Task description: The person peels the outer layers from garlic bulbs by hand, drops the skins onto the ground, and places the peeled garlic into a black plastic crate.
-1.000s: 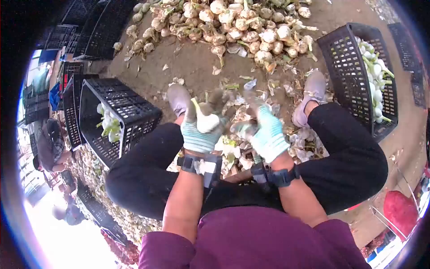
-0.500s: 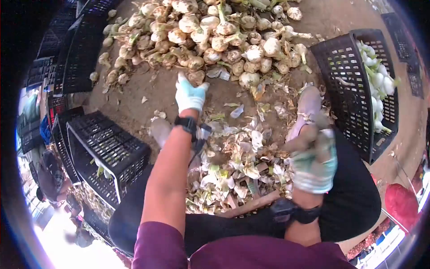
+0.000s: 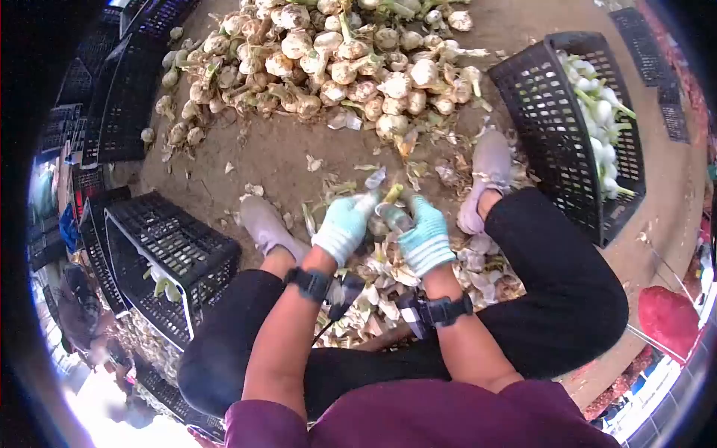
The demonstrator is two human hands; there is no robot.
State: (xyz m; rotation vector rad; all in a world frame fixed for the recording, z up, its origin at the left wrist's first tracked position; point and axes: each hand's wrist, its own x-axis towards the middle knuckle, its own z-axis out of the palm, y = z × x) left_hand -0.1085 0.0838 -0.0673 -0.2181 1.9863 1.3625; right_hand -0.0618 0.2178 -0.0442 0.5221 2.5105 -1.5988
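Observation:
In front of my knees, my left hand [image 3: 345,228], in a pale green and white glove, is closed round an onion, mostly hidden by the fingers. Its short green-yellow stalk [image 3: 393,194] sticks up between the two hands. My right hand [image 3: 426,235], gloved the same way, is closed right beside the stalk. Its fingers are smeared by motion, and what they grip cannot be made out. Beneath both hands lie loose onion skins and trimmings [image 3: 381,272].
A large heap of unpeeled onions [image 3: 351,71] lies on the ground ahead. At right, a tilted black crate [image 3: 549,112] holds peeled white onions [image 3: 601,112] with green stalks. Another black crate [image 3: 175,239] is at left. My shoes [image 3: 489,168] flank the skins.
My left hand has come back from the heap's edge with an onion. My right hand has moved up and left from near my knee to meet it. The view has shifted slightly.

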